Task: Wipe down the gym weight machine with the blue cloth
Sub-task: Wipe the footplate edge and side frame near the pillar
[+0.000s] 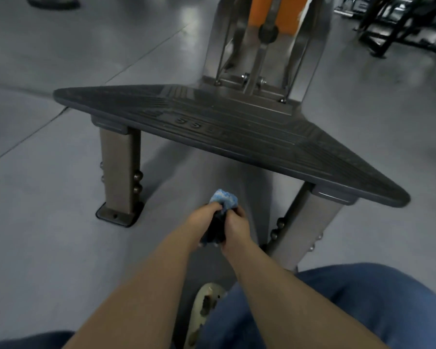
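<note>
Overall: lower centre of the frame, two bare forearms reach forward and meet over the grey floor, just below the near edge of the footplate.
Cloth: the crumpled blue cloth (224, 200) is bunched between both hands; its pale blue top pokes out above the fingers and a darker part hangs down between the palms.
Left hand: the left hand (204, 217) has its fingers curled round the cloth's left side, gripping it.
Right hand: the right hand (235, 225) is clenched on the cloth's right side, thumb wrapped over the fabric.
Machine: the dark grey ribbed triangular footplate (237, 127) spans the middle of the frame on two taupe metal legs (118, 172) with round bolt heads; behind it, at upper centre, a steel frame with orange panels (256, 11) rises.
Writing: raised characters sit moulded in the footplate's middle (too blurred to read), and no brand can be made out.
Surroundings: blue denim trousers (337, 311) fill the lower right; a pale worn shoe (204, 306) shows between the knees; black equipment frames (400, 23) stand at upper right.
</note>
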The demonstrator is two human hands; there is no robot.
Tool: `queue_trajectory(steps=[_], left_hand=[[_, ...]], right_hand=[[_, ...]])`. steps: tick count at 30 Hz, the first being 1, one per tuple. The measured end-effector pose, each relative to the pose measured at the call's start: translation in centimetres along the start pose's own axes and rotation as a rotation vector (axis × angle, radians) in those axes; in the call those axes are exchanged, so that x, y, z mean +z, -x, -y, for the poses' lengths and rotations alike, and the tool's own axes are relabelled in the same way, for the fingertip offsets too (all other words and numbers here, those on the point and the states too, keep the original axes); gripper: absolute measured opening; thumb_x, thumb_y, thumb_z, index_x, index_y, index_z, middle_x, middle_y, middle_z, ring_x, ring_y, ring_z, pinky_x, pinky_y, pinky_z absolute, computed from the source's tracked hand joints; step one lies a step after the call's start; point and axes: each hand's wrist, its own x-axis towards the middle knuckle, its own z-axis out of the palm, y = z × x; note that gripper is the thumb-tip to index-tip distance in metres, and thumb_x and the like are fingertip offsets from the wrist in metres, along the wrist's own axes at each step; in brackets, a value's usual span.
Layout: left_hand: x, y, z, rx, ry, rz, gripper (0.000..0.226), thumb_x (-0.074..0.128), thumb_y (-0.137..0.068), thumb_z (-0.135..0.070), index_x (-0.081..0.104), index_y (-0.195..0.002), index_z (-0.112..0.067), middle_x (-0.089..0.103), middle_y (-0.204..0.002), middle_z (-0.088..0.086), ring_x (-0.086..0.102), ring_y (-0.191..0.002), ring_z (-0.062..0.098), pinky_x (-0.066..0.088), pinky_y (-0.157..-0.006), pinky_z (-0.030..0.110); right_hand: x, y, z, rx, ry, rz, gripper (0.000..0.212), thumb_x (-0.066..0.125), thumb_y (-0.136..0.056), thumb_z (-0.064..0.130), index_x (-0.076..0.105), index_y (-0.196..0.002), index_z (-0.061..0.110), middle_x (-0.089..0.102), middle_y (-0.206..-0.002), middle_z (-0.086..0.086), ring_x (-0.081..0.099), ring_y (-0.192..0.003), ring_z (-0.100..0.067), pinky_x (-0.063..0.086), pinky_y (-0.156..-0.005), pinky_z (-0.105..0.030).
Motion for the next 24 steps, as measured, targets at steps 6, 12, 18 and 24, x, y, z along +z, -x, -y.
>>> queue_trajectory(steps=[6, 12, 18, 24], left_hand=[[2.4, 1.3, -0.5, 0.029, -0.103, 0.087, 0.024, 0.052, -0.092, -0.022, 0.059, -0.076, -0.007, 0.061, -0.073, 0.012, 0.058, -0.077, 0.029, 0.048, -0.085, 0.04], [4.0, 2.6, -0.8, 0.118, -0.181, 0.138, 0.025, 0.045, -0.096, -0.025, 0.057, -0.083, -0.008, 0.059, -0.075, 0.008, 0.058, -0.073, 0.021, 0.047, -0.066, 0.03], [4.8, 3.0, -0.6, 0.164, -0.249, 0.18, 0.024, 0.045, -0.096, -0.034, 0.058, -0.088, -0.015, 0.059, -0.079, 0.005, 0.056, -0.067, 0.017, 0.048, -0.054, 0.021], [7.7, 1.7, 0.2, 0.128, -0.329, 0.272, 0.045, 0.034, -0.1, -0.033, 0.045, -0.133, -0.005, 0.054, -0.13, 0.017, 0.051, -0.12, 0.031, 0.041, -0.101, 0.038]], right_hand=[[-3.4, 2.1, 2.8, -0.11, 0.066, -0.125, 0.016, 0.041, -0.093, 0.001, 0.054, -0.09, 0.01, 0.06, -0.087, -0.017, 0.059, -0.08, -0.03, 0.052, -0.08, -0.046], [-5.4, 4.3, 4.3, -0.228, 0.11, -0.241, 0.019, 0.05, -0.095, 0.013, 0.051, -0.077, 0.018, 0.06, -0.079, -0.006, 0.062, -0.088, -0.031, 0.053, -0.084, -0.045], [-8.7, 4.7, 5.4, -0.297, 0.143, -0.389, 0.003, 0.052, -0.093, 0.012, 0.053, -0.089, 0.014, 0.06, -0.086, -0.007, 0.055, -0.078, -0.021, 0.05, -0.079, -0.034], [-11.2, 3.6, 5.7, -0.278, 0.23, -0.455, 0.008, 0.05, -0.092, 0.015, 0.056, -0.097, 0.016, 0.054, -0.075, 0.005, 0.05, -0.068, -0.013, 0.037, -0.065, -0.024]])
